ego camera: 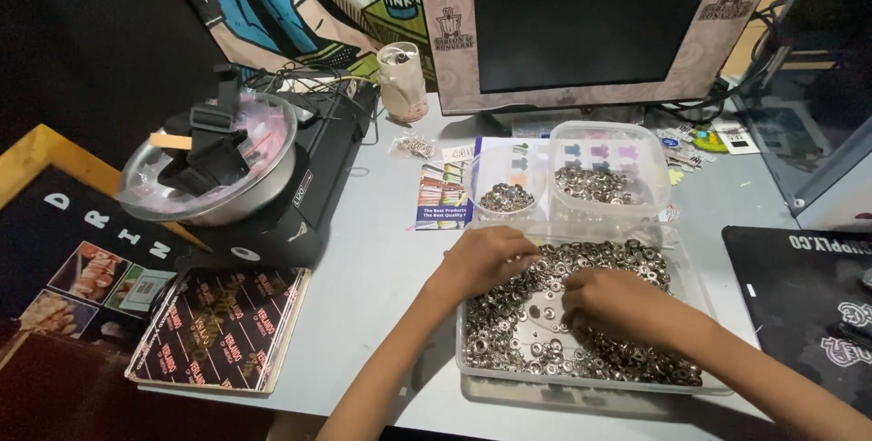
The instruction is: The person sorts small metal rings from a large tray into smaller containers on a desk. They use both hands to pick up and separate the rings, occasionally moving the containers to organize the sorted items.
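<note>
On your worktop (381, 250), a small round tub (505, 188) and square tub (607, 178) hold metal rings. Your left hand (486, 257) and right hand (610, 300), fingers curled, pick among rings filling the clear tray (472, 364).

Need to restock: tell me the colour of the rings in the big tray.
Shiny silver metal rings, filling the clear plastic tray; the head view shows them best.
</note>
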